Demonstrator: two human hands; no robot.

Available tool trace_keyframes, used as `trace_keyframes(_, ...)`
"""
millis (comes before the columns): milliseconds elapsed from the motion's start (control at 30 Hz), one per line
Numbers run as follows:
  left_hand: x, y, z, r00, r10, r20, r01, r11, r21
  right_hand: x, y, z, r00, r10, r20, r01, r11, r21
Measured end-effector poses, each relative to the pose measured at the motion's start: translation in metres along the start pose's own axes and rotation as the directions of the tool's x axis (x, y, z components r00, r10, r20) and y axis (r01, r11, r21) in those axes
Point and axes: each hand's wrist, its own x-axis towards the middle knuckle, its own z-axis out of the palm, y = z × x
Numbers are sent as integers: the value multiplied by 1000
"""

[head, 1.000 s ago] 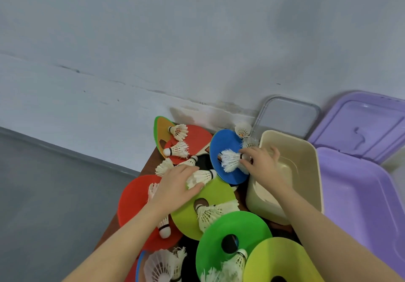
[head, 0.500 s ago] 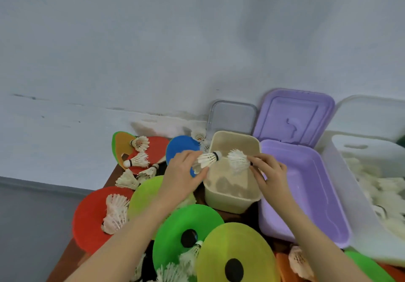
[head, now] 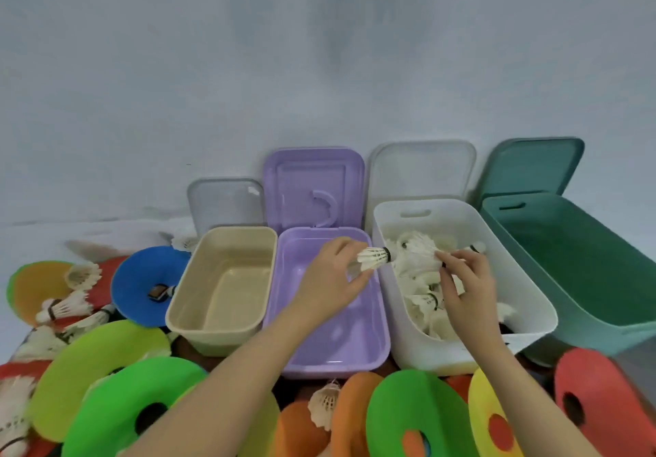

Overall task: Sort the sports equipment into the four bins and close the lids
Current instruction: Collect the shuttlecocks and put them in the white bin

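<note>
Shuttlecocks, two held: left hand [head: 332, 281] pinches one [head: 373, 259] over the purple bin [head: 333, 353], right hand [head: 466, 291] pinches another [head: 420, 261] over the white bin [head: 532, 300], mid-frame; four open bins, four lids behind.

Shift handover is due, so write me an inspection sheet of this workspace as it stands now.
Surface: dark brown table, mostly covered.
Job's things: beige plastic bin and purple plastic bin hold nothing visible; white plastic bin holds white feather shuttlecocks; teal plastic bin interior only partly in view. All four lids stand open against the wall.
Clutter: flat coloured disc cones, such as the blue one, and loose shuttlecocks around the bins.
Hands: left hand pinches a white shuttlecock; right hand holds another shuttlecock over the white bin.
Cables: nothing seen.
Surroundings: plain pale wall.
</note>
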Motion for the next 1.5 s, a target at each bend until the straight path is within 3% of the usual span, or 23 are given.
trace_keyframes(200,31,44,79,990,0,141,-4,1000,23,1,48,-49,992,124,10,-122,986,-110)
trace_keyframes(400,58,43,117,958,-222,181,192,966,171,13,72,-46,947,285,150,-257,950,-179)
trace_keyframes(467,60,36,122,926,-252,279,147,926,349,17,73,-42,900,307,310,-243,943,-227)
trace_keyframes(567,56,27,116,888,-301,348,107,870,481,15,78,-38,763,357,539,-96,887,-452)
trace_keyframes(700,52,31,103,883,-272,382,38,853,521,14,79,-34,673,394,626,-2,847,-531)
trace_keyframes(867,43,35,74,960,-179,217,54,874,483,15,54,-32,830,278,483,-20,882,-471)
trace_keyframes(1033,22,23,21,973,-177,148,80,861,503,16,16,-10,886,123,448,21,953,-303)
trace_keyframes(1300,-29,-34,-88,949,-307,64,223,804,551,18,-76,66,830,16,557,54,992,-110)
trace_keyframes(1500,-70,-101,-169,937,-350,10,285,779,559,13,-161,142,826,-29,562,54,998,-27)
